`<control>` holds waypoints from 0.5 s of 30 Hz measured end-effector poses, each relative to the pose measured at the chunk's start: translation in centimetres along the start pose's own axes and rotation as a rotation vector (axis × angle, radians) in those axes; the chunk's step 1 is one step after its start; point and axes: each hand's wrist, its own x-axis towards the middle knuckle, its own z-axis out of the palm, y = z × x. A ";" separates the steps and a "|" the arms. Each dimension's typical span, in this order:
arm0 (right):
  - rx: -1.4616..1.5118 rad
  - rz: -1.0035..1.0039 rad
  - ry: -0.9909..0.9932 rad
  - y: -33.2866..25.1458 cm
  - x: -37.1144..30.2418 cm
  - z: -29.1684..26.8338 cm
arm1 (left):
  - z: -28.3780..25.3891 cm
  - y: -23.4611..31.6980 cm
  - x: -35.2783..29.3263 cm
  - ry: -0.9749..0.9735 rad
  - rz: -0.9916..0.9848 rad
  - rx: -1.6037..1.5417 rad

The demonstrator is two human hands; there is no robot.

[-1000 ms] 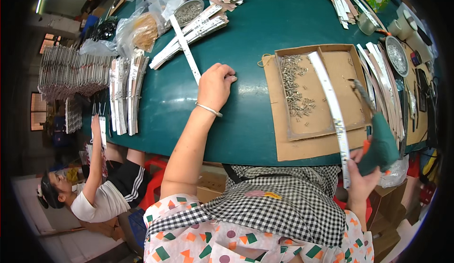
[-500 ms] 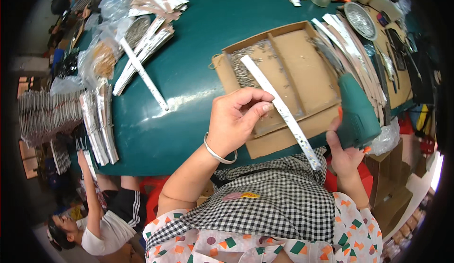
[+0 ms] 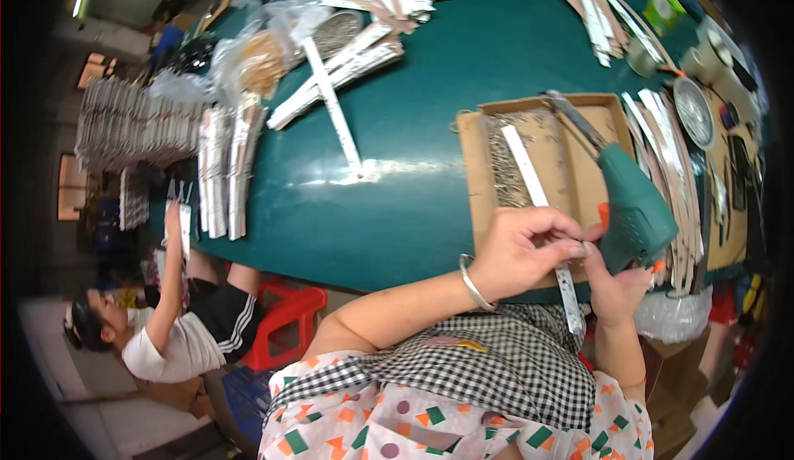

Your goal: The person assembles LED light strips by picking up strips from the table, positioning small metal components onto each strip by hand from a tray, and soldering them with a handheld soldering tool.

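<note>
My left hand (image 3: 529, 249) pinches a narrow white strip (image 3: 567, 299) that runs across from above the cardboard tray to near my apron. Beside the strip, the fingertips of my right hand (image 3: 616, 290) meet those of my left; whatever is between them is too small to make out. My right hand also grips a green power tool (image 3: 637, 200) with an orange trigger, its long dark nose lying over the tray. The cardboard tray (image 3: 622, 109) has a divider, with many small metal pieces (image 3: 506, 166) in its left compartment.
Stacks of strips (image 3: 219, 171) lie at the left, with more (image 3: 674, 187) right of the tray. A bowl of small metal parts (image 3: 693, 113) stands at the far right. Plastic bags (image 3: 256, 59) lie at the back left. Another person (image 3: 169, 319) works beside a red stool (image 3: 289, 319).
My left hand has moved right with the strip, and my right fingertips have come together with my left ones. The whole view has turned, shifting the table right.
</note>
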 end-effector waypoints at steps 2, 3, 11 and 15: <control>0.042 -0.014 -0.014 0.4 0.4 0.0 | 0.1 0.2 0.1 0.051 0.088 0.086; 0.051 -0.017 -0.030 0.5 0.5 -0.1 | 0.2 0.1 0.2 0.064 0.124 0.076; 0.060 -0.029 -0.093 0.8 1.1 -0.2 | -1.0 0.2 0.2 0.032 0.218 0.229; -0.007 -0.066 -0.073 1.5 1.1 0.0 | -1.5 -0.3 0.3 -0.006 0.146 0.198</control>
